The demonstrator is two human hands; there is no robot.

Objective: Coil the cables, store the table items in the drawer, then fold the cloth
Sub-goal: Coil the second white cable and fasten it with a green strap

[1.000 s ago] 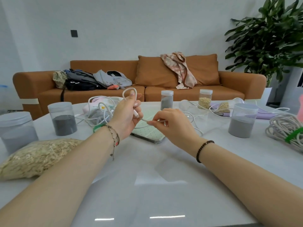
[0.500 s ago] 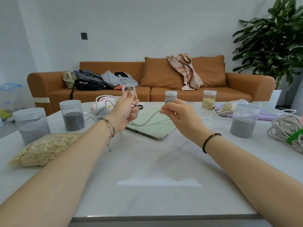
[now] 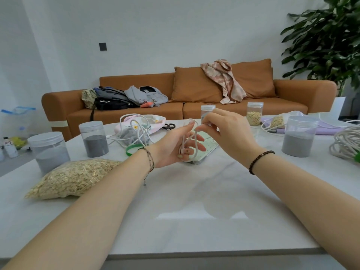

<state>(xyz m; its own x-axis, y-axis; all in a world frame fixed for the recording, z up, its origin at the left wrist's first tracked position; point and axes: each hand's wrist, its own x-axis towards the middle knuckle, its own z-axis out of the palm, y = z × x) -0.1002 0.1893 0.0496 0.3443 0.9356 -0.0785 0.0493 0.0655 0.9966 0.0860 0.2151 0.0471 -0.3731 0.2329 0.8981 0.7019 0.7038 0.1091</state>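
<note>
Above the middle of the white table [image 3: 185, 215], my left hand [image 3: 171, 147] is turned palm up. A thin white cable [image 3: 192, 137] loops over it, and its lower fingers curl on the plug end. My right hand [image 3: 228, 131] pinches the same cable at the top of the loop, close to my left thumb. More white cable [image 3: 136, 129] lies tangled on a pink pouch [image 3: 153, 123] further back. A thick white rope coil [image 3: 346, 143] sits at the right edge. A purple cloth [image 3: 327, 130] lies behind the right-hand jar.
A green-cased tablet [image 3: 208, 145] lies under my hands. Jars of grey powder [image 3: 95, 139] [image 3: 47, 151] [image 3: 299, 136] and an oat bag [image 3: 72, 177] stand around. Small jars [image 3: 254, 113], scissors [image 3: 169, 126] and a green band [image 3: 132, 148] sit further back. An orange sofa [image 3: 194, 110] is behind.
My left hand has turned palm up and opened its upper fingers. My right hand has moved in towards it, laying another turn of cable over the hand. The view has tilted up.
</note>
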